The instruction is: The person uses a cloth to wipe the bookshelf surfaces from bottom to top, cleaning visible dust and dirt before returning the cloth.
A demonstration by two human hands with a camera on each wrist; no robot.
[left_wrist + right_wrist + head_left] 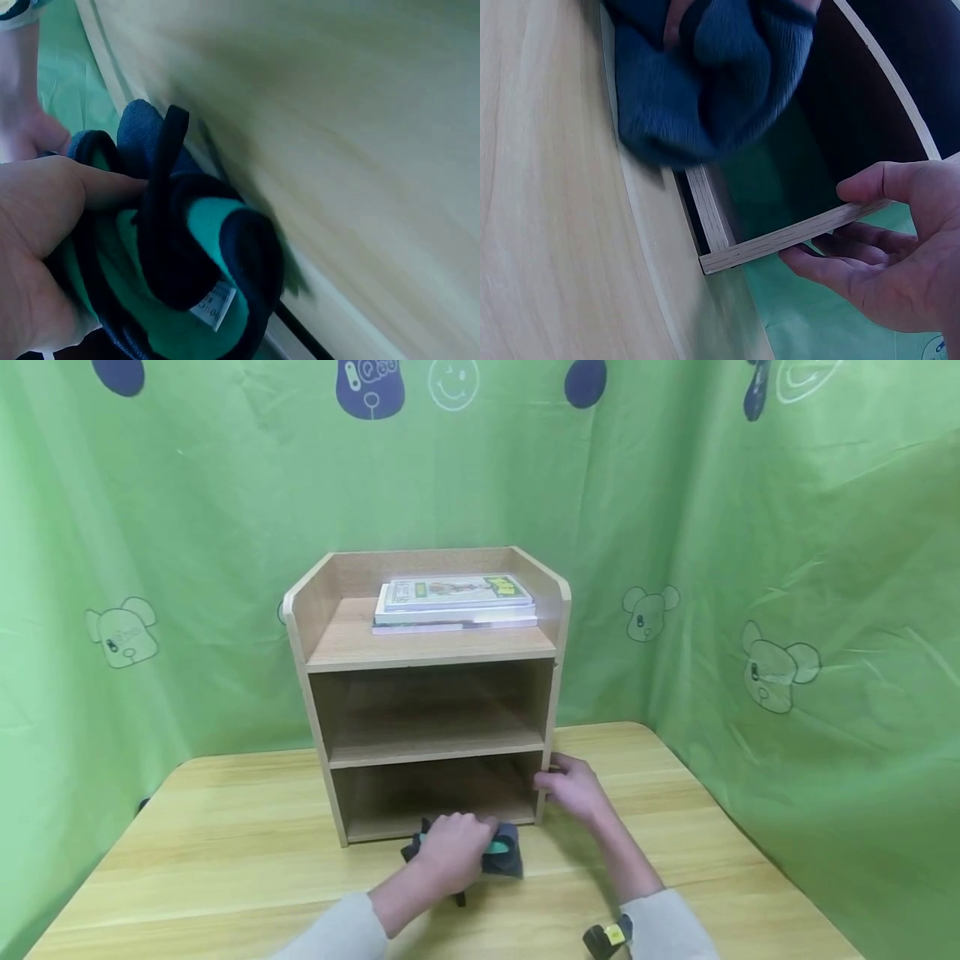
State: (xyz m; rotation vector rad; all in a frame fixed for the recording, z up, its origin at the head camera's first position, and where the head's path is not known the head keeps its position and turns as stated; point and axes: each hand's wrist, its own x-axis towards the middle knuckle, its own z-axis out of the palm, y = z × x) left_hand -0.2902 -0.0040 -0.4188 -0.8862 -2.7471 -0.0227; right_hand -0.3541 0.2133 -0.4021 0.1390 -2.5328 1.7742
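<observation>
My left hand [456, 852] grips a bunched dark blue cloth [135, 277] with a green inner side, black edging, a black strap and a small white label [215, 304]. In the head view the cloth is just in front of the bottom compartment of a small wooden shelf [431, 657]. At the shelf's right side, my right hand [573, 787] pinches the lower part of the side panel [795, 232], thumb inside and fingers outside. The left palm hides part of the cloth.
Several books [453, 604] lie stacked on the shelf's top. The shelf stands on a light wooden table [217, 852], close to a green curtain [217, 527] that also runs along the right side. A black band with a yellow patch [615, 934] is at the right sleeve.
</observation>
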